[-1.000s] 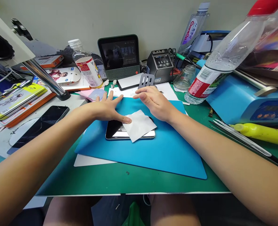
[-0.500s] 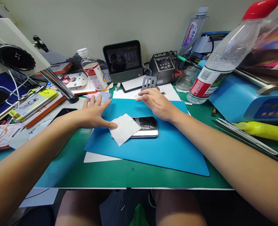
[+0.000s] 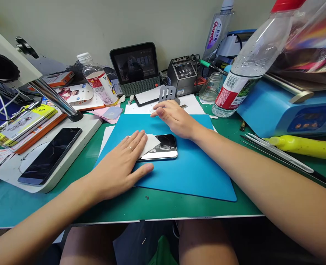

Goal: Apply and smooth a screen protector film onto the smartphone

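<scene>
On the blue mat lies a phone with a dark glossy face and a silver edge. A square white wipe covers its left part. My left hand rests flat over the wipe, fingers stretched out and thumb apart, hiding most of the wipe and the phone's left end. Beyond the phone, my right hand hovers above the mat with its fingers loosely extended and nothing visible in them.
Left is a microscope stand base bearing another phone. Behind stand a smart display, a soldering station and a glass jar. Right are a water bottle, a blue machine, tweezers and a yellow tube.
My left hand has come down and toward me, from the wipe's edge to lying flat over it. My right hand keeps nearly the same pose. The whole view has shifted slightly.
</scene>
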`<state>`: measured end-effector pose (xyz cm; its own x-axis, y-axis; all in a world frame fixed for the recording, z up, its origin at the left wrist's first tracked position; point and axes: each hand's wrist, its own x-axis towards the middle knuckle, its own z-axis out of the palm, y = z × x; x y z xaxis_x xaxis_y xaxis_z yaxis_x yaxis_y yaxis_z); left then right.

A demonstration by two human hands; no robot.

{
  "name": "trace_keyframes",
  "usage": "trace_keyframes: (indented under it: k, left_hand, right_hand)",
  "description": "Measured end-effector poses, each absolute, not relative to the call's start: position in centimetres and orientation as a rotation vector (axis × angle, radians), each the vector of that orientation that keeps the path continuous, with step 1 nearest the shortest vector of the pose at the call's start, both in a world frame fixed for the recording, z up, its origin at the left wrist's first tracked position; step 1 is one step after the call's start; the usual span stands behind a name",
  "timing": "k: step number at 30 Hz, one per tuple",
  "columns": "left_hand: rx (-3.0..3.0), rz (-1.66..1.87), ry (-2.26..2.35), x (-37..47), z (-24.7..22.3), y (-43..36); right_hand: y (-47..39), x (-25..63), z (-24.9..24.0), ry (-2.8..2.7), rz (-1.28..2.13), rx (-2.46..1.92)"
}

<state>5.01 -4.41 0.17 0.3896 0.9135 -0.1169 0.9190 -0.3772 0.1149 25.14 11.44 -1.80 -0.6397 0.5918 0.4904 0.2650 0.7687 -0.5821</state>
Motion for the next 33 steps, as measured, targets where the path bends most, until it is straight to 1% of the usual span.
trace_keyframes:
  k: [6,12,19,26,33]
  left_hand:
    - [2.475,-0.051,1.528,7.4,0.8,-2.2]
    - [2.568,-0.032,1.464,9.2,0.2,-0.1]
    - [2.604,-0.045,1.489,5.7,0.4,-3.5]
    - [2.574,-0.081,1.617,1.9,0.6,-6.8]
    - [2.573,-0.074,1.622,1.2,0.8,-8.5]
  right_hand:
    - [11.6,24.6,-1.8,-2.263,0.598,-0.637]
    - [11.6,24.9,-1.8,-2.25,0.628,-0.639]
    - [11.4,25.1,-1.6,-2.251,0.646,-0.644]
    - [11.5,24.9,-1.5,-2.237,0.643,-0.653]
    - [11.6,24.7,-1.6,-2.245,0.647,-0.668]
